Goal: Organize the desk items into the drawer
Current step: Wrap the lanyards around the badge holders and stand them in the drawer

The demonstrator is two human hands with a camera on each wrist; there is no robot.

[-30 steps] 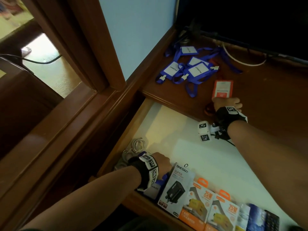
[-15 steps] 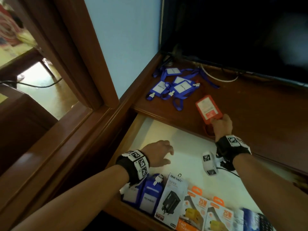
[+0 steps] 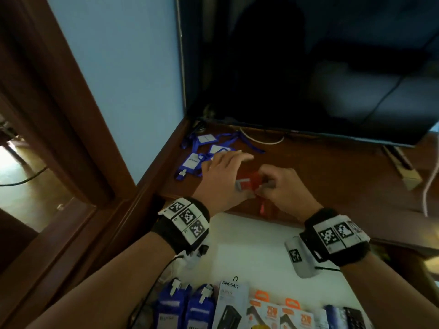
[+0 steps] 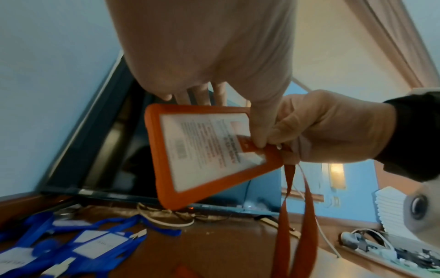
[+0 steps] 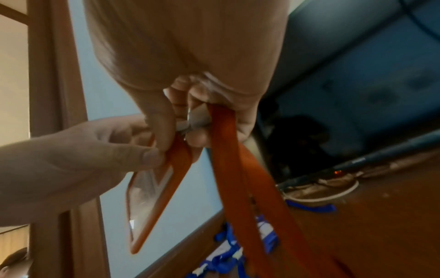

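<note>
Both hands hold an orange badge holder in the air above the desk's front edge. My left hand pinches its top end, thumb on the card face and fingers behind it. My right hand pinches the metal clip and orange lanyard, which hangs down in two straps. Several blue badge holders lie tangled at the desk's back left corner. The open drawer with its white bottom lies below my wrists.
Along the drawer's near edge stand blue badge holders, a white charger box and orange-topped boxes. A dark screen fills the back of the desk, with a white cable under it. A wooden frame borders the left.
My left hand came up out of the drawer and took the orange badge holder's top. My right hand lifted the holder off the desk by its lanyard end.
</note>
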